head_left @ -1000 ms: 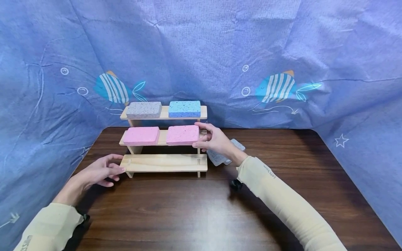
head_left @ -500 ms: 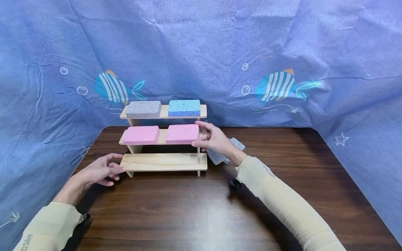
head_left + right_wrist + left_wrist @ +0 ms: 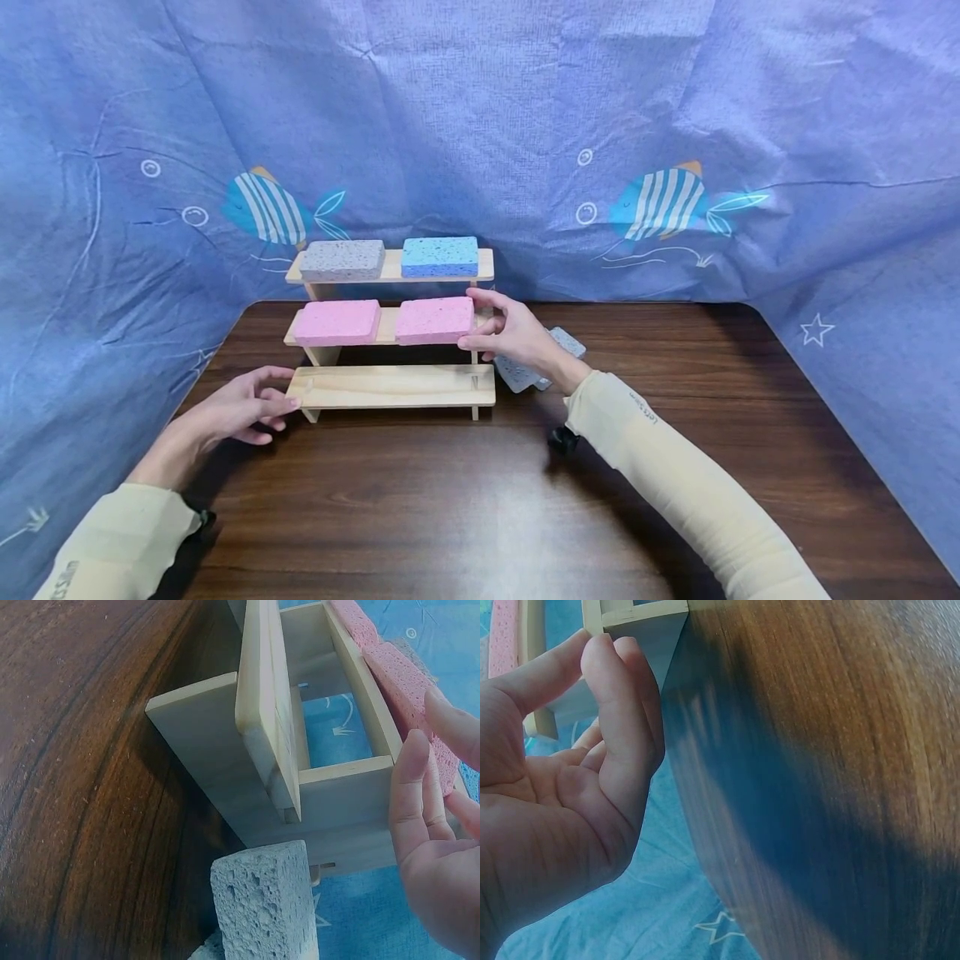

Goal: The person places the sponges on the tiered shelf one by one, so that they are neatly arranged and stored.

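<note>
A three-tier wooden display shelf (image 3: 390, 388) stands on the dark table. On its middle tier lie two pink sponges, the left pink sponge (image 3: 337, 322) and the right pink sponge (image 3: 435, 320). My right hand (image 3: 513, 333) pinches the right one at its right end, index finger at the back corner and thumb at the front. In the right wrist view this pink sponge (image 3: 405, 694) rests along the tier's board by my fingers. My left hand (image 3: 240, 407) holds the left end of the lowest tier between thumb and fingers; in the left wrist view the fingertips meet the board's corner.
The top tier carries a grey sponge (image 3: 342, 260) and a blue sponge (image 3: 439, 257). Grey sponges (image 3: 517, 375) lie on the table right of the shelf, partly behind my right hand. A blue fish-print cloth (image 3: 480, 125) hangs behind the table (image 3: 420, 500).
The right pink sponge has shifted very slightly left under my right hand's grip. My left hand stays on the lowest tier, and the shelf keeps its place.
</note>
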`<action>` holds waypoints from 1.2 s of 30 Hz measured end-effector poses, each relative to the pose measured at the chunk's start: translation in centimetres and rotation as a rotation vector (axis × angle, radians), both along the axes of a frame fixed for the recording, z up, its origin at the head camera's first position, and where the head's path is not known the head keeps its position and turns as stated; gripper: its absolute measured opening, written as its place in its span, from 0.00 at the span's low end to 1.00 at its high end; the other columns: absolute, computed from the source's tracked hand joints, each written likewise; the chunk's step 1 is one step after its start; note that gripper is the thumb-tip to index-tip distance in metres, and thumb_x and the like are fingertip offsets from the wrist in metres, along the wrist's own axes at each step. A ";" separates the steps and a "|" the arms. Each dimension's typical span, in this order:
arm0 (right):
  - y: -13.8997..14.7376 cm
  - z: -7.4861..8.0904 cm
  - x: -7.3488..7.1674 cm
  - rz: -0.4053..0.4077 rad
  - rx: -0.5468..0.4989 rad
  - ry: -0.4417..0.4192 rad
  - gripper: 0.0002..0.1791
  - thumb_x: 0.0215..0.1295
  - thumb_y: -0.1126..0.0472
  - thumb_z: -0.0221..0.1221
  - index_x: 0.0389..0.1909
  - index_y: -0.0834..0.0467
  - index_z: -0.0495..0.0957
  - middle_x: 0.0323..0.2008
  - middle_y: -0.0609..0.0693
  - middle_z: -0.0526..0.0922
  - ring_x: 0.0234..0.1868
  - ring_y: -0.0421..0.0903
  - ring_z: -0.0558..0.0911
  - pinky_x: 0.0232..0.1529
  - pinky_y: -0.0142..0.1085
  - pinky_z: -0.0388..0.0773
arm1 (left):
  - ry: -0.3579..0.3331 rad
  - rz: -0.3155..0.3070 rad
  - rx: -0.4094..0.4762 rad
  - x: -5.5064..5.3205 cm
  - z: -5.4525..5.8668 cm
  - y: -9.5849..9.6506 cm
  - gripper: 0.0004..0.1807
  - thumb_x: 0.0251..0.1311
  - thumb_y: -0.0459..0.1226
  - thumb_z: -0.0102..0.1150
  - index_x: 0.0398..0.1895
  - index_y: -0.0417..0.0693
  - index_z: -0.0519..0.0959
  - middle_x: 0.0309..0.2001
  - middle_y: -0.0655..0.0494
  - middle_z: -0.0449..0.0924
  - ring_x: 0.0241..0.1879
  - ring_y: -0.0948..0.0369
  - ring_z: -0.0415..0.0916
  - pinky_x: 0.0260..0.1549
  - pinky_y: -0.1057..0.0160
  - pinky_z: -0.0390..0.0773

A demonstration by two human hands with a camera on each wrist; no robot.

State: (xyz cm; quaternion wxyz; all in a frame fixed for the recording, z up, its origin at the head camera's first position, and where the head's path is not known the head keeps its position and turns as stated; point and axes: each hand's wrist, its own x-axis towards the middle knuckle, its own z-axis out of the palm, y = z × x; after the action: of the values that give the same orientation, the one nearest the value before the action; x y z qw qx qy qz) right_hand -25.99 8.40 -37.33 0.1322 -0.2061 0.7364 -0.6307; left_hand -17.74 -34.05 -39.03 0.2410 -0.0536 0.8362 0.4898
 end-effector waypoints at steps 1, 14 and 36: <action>0.0 0.1 0.0 0.003 0.003 0.005 0.46 0.58 0.65 0.74 0.75 0.51 0.64 0.35 0.57 0.89 0.35 0.54 0.86 0.33 0.43 0.84 | 0.002 -0.002 -0.001 0.0 0.0 0.0 0.41 0.69 0.39 0.63 0.75 0.38 0.49 0.42 0.50 0.80 0.33 0.57 0.79 0.26 0.59 0.83; -0.2 0.1 0.4 0.030 0.085 0.090 0.42 0.59 0.65 0.73 0.74 0.58 0.66 0.29 0.58 0.85 0.33 0.72 0.82 0.39 0.56 0.83 | 0.003 0.004 0.010 0.2 -0.1 0.0 0.42 0.69 0.40 0.63 0.75 0.38 0.49 0.42 0.49 0.80 0.32 0.58 0.79 0.26 0.59 0.83; 0.3 0.9 0.7 -0.003 -0.007 0.033 0.41 0.60 0.67 0.72 0.73 0.53 0.66 0.65 0.54 0.71 0.39 0.48 0.84 0.44 0.56 0.83 | 0.014 0.006 0.008 0.4 0.1 0.1 0.41 0.69 0.39 0.63 0.75 0.38 0.50 0.42 0.49 0.80 0.32 0.58 0.79 0.25 0.59 0.83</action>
State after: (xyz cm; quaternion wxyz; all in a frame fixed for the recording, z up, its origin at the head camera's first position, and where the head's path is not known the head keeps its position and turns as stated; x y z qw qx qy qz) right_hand -25.30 8.68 -36.41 0.1185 -0.2160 0.7367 -0.6297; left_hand -17.38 -33.98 -38.90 0.2340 -0.0518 0.8358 0.4940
